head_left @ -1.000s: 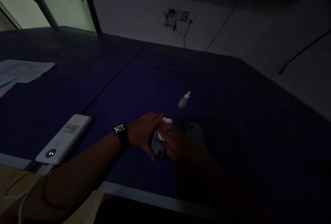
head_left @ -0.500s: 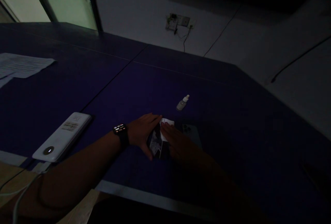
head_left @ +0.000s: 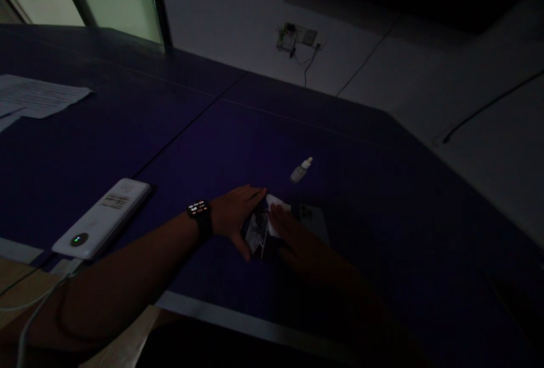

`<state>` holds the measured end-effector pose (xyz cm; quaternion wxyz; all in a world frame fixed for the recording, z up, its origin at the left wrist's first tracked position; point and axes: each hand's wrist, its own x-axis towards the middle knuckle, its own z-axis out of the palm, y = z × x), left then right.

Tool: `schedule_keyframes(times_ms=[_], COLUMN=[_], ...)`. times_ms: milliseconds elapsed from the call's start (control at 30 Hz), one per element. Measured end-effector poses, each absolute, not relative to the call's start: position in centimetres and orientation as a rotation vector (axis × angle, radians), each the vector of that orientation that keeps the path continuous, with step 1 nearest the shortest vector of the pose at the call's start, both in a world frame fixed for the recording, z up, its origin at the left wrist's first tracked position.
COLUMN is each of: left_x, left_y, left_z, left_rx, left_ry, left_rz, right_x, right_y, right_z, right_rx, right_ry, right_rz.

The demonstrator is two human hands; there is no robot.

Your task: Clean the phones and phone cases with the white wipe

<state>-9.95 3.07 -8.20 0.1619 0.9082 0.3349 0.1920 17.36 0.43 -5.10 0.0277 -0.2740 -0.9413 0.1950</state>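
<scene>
- A flat dark object (head_left: 257,233) with a grey pattern lies on the counter (head_left: 238,141).
- Left hand (head_left: 233,213): thumb and fingers spread around its left side.
- Right hand (head_left: 297,242): fingers on a white wipe (head_left: 273,200); cannot tell if pinching.
- Phone (head_left: 313,223) beside, dropper bottle (head_left: 299,173) beyond.

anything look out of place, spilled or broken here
No spill or damage is visible. The bottle beyond the right hand looks slanted, which could be odd, but I can't tell whether it stands or lies. It's too dark to rule out small marks.
</scene>
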Motion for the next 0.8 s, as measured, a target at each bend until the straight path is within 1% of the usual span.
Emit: schedule_keyframes(times_ms=[200,267,433,500,633,700,800], left_x=[-9.9,-9.9,-10.0,-10.1,-10.0,-9.9,-9.8], left_y=[3.0,3.0,3.1,3.1,3.1,3.1,3.1], left_z=[-8.0,-8.0,-8.2,-8.3,-8.3,-8.2,-8.3], left_rx=[2.575,2.581,2.598,2.604,2.601,2.596,2.595], left_ry=[0.962,0.96,0.942,0.941,0.954,0.951,0.922], left_rz=[0.526,0.531,0.554,0.567,0.569,0.567,0.581], right_x=[18.3,18.0,16.4,16.2,16.4,16.6,17.2], right_y=[-2.3,-2.0,0.0,-0.2,-2.1,-2.3,-1.2], right_z=[-3.1,-3.5,-5.1,-4.7,-2.9,-2.6,-3.3], right_rx=[-0.764,-0.791,-1.084,-1.008,-0.692,-0.719,-0.906], right_ry=[-3.025,-2.989,-2.801,-2.848,-3.006,-2.983,-2.91], right_rz=[0.696,0.661,0.488,0.534,0.753,0.778,0.666])
